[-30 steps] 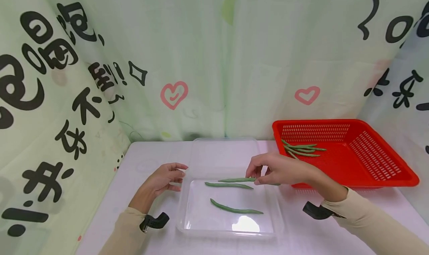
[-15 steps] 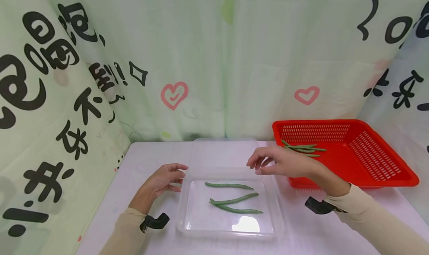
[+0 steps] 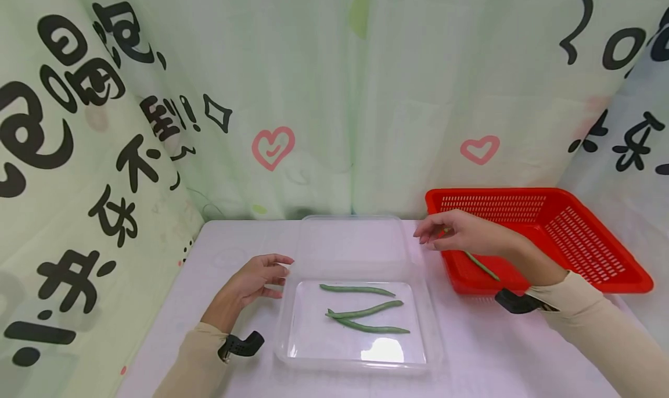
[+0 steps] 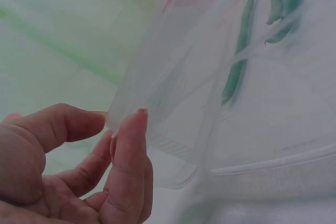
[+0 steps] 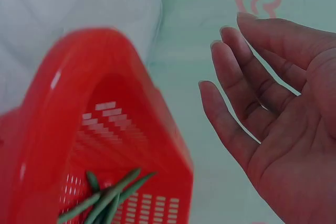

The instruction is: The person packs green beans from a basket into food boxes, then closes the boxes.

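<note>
Three green beans lie in the clear plastic box: one at the back (image 3: 358, 290), a middle bean (image 3: 366, 310) and a front bean (image 3: 371, 328); the left ends of the last two meet. My left hand (image 3: 261, 280) is at the box's left side, its loosely bent fingertips touching the clear rim (image 3: 283, 322). Above the left end of the red basket (image 3: 543, 241) hovers my right hand (image 3: 470, 233), fingers relaxed and holding nothing. More beans (image 5: 113, 198) lie in the basket, mostly hidden by that hand in the head view, though one bean (image 3: 482, 266) shows below it.
The box's clear lid (image 3: 352, 238) lies folded back behind it. A white cloth covers the table (image 3: 245, 241). A printed curtain (image 3: 324, 96) hangs behind and along both sides.
My right hand held a bean over the box, then let it go there beside the other two. It has since moved right, over the basket. The left hand stays in place.
</note>
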Tool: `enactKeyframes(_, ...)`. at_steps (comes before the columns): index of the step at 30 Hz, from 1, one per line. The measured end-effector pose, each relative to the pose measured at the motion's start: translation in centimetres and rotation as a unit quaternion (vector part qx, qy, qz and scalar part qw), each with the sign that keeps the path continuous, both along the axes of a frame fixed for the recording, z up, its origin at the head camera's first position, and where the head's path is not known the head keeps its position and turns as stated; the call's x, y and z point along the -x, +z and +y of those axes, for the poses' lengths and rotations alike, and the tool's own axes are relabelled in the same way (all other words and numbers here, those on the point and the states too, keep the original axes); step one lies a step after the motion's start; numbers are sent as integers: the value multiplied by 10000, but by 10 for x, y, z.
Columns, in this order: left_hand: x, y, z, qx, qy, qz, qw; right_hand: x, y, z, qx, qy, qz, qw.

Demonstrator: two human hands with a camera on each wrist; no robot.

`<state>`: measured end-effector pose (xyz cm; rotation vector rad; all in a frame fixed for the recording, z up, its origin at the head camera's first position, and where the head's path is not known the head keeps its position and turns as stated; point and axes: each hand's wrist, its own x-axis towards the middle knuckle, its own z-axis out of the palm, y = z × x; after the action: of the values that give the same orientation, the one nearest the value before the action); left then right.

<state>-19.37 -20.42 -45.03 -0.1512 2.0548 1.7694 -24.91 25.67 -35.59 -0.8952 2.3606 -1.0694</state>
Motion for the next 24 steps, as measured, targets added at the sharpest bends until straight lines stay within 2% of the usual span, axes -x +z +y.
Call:
enactKeyframes(12, 2, -2, 0, -34, 15, -18, 10000, 21, -4, 36, -381, -418, 217, 9982)
enactKeyframes(24, 1, -1, 0, -18, 12, -21, 10000, 37, -17, 61, -548, -537, -183, 9969)
